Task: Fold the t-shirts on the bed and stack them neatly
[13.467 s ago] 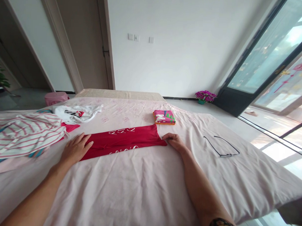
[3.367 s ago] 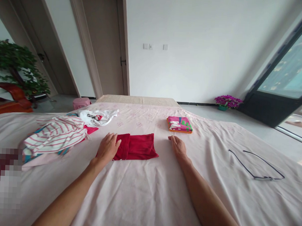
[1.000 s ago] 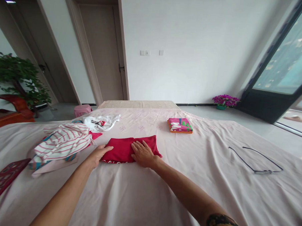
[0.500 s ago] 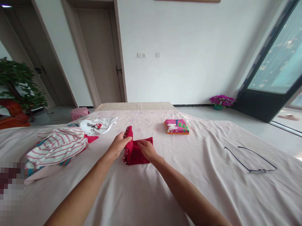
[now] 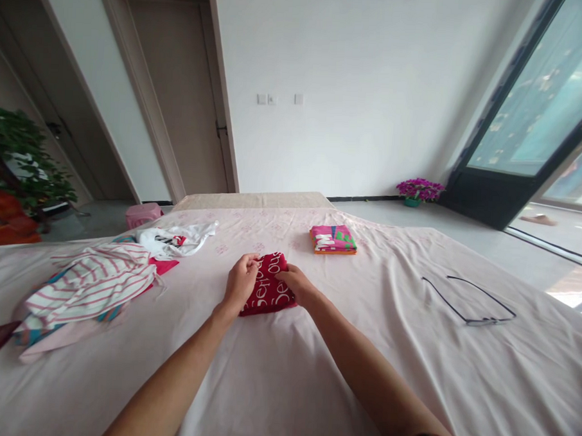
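A dark red garment with white lettering (image 5: 270, 284) lies folded into a small block on the bed sheet (image 5: 255, 377), in front of me. My left hand (image 5: 242, 280) is closed on its left edge, thumb near the top. On the opposite side, my right hand (image 5: 295, 284) grips the right edge, with the fingers partly hidden behind the cloth. Just beyond, to the right, sits a neat stack of folded clothes (image 5: 333, 239), pink with green and white print above and orange below.
To the left lies a loose heap with a striped garment (image 5: 95, 280) and a white shirt (image 5: 179, 239). Eyeglasses (image 5: 470, 303) rest on the sheet at right. A pink stool (image 5: 143, 215) stands beyond the left edge, and purple flowers (image 5: 420, 188) sit by the wall.
The red garment's raised left part has been folded over to the right, so the lettered side now faces up. My right hand has moved from its inside to its right edge.
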Motion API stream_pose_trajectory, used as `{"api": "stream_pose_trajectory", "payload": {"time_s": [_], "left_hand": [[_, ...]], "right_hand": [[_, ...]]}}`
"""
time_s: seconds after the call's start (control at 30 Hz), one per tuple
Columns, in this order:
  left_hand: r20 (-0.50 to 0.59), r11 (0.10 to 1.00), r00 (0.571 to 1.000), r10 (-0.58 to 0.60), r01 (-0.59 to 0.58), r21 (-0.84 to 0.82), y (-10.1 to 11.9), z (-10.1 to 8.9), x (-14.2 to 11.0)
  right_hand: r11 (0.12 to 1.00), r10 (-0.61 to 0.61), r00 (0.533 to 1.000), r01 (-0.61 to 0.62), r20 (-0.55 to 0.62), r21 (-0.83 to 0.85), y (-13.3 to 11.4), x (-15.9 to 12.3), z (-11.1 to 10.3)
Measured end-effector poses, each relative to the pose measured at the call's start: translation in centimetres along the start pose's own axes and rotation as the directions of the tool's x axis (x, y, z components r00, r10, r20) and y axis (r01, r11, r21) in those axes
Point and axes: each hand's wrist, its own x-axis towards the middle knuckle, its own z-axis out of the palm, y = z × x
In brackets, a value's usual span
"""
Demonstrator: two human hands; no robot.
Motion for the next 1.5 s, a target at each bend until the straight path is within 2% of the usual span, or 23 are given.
{"api": "stream_pose_trajectory", "payload": {"time_s": [0.07, 0.13, 0.2, 0.27, 0.33, 0.4, 0.43, 0.5, 0.67, 0.8, 0.9, 1.0, 1.1, 1.17, 1.2, 1.27, 1.33, 1.4, 1.5], "left_hand": [[-0.026, 0.983, 0.993, 0.113, -0.108, 0.152, -0.7, -0.1, 0.1], [0.028, 0.935, 0.981, 0.194, -0.194, 0.296, -1.6, 0.5, 0.1], [0.115, 0.859, 0.961, 0.253, -0.277, 0.43, -2.5, 1.6, -0.2], [0.191, 0.77, 0.941, 0.28, -0.339, 0.541, -3.4, 2.8, -0.7], [0.235, 0.69, 0.929, 0.286, -0.369, 0.622, -4.1, 3.7, -1.1], [0.251, 0.637, 0.924, 0.289, -0.381, 0.67, -4.4, 4.2, -1.5], [0.257, 0.621, 0.923, 0.288, -0.384, 0.684, -4.4, 4.2, -1.6], [0.272, 0.605, 0.92, 0.28, -0.39, 0.695, -4.3, 4.1, -1.7], [0.318, 0.588, 0.907, 0.277, -0.422, 0.69, -4.3, 3.4, -1.6], [0.327, 0.59, 0.894, 0.306, -0.447, 0.672, -4.8, 3.1, -1.3], [0.295, 0.641, 0.901, 0.319, -0.434, 0.633, -5.8, 2.3, -1.3], [0.274, 0.739, 0.909, 0.314, -0.415, 0.531, -7.4, 0.9, -1.3], [0.239, 0.852, 0.932, 0.274, -0.35, 0.388, -8.8, -0.5, -1.2], [0.169, 0.917, 0.957, 0.235, -0.276, 0.289, -9.3, -1.1, -1.1], [0.125, 0.94, 0.968, 0.216, -0.241, 0.243, -9.4, -1.3, -1.0], [0.034, 0.967, 0.982, 0.187, -0.19, 0.172, -9.5, -1.5, -0.9], [-0.019, 0.973, 0.983, 0.184, -0.18, 0.143, -9.4, -1.5, -0.9], [-0.031, 0.97, 0.98, 0.199, -0.192, 0.146, -9.2, -1.5, -0.9], [-0.021, 0.963, 0.977, 0.212, -0.205, 0.172, -9.0, -1.5, -1.1]], "right_hand": [[0.997, -0.046, 0.998, 0.043, -0.052, -0.062, 0.3, 0.4, -0.2], [0.977, -0.111, 0.989, 0.09, -0.096, -0.195, 0.5, 0.8, -0.7], [0.911, -0.17, 0.975, 0.1, -0.143, -0.4, 0.8, 0.9, -1.3], [0.762, -0.265, 0.943, 0.078, -0.2, -0.642, 0.9, 0.7, -1.9], [0.553, -0.402, 0.897, 0.078, -0.184, -0.83, 0.9, 0.2, -2.1], [0.368, -0.497, 0.865, 0.139, -0.068, -0.92, 0.9, -0.5, -1.7], [0.302, -0.511, 0.859, 0.183, 0.003, -0.935, 0.9, -0.8, -1.3], [0.226, -0.482, 0.869, 0.246, 0.112, -0.942, 1.1, -1.2, -0.7], [0.158, -0.32, 0.924, 0.27, 0.209, -0.95, 2.8, -1.6, -1.2], [0.114, -0.314, 0.915, 0.299, 0.251, -0.947, 3.8, -1.7, -2.5], [0.116, -0.305, 0.91, 0.33, 0.282, -0.937, 4.0, -1.7, -3.3], [0.2, -0.287, 0.903, 0.382, 0.319, -0.902, 3.9, -1.4, -4.3], [0.39, -0.296, 0.894, 0.436, 0.337, -0.811, 3.2, -1.4, -5.9], [0.485, -0.346, 0.871, 0.485, 0.349, -0.728, 2.3, -1.9, -6.9], [0.493, -0.38, 0.847, 0.525, 0.372, -0.693, 1.9, -2.3, -7.3], [0.423, -0.44, 0.775, 0.624, 0.453, -0.657, 1.0, -3.4, -7.8], [0.291, -0.445, 0.708, 0.693, 0.548, -0.659, 0.3, -4.6, -7.9], [0.166, -0.405, 0.679, 0.713, 0.613, -0.681, -0.1, -5.4, -7.5], [-0.005, -0.344, 0.67, 0.699, 0.657, -0.715, 0.0, -5.7, -6.8]]}}
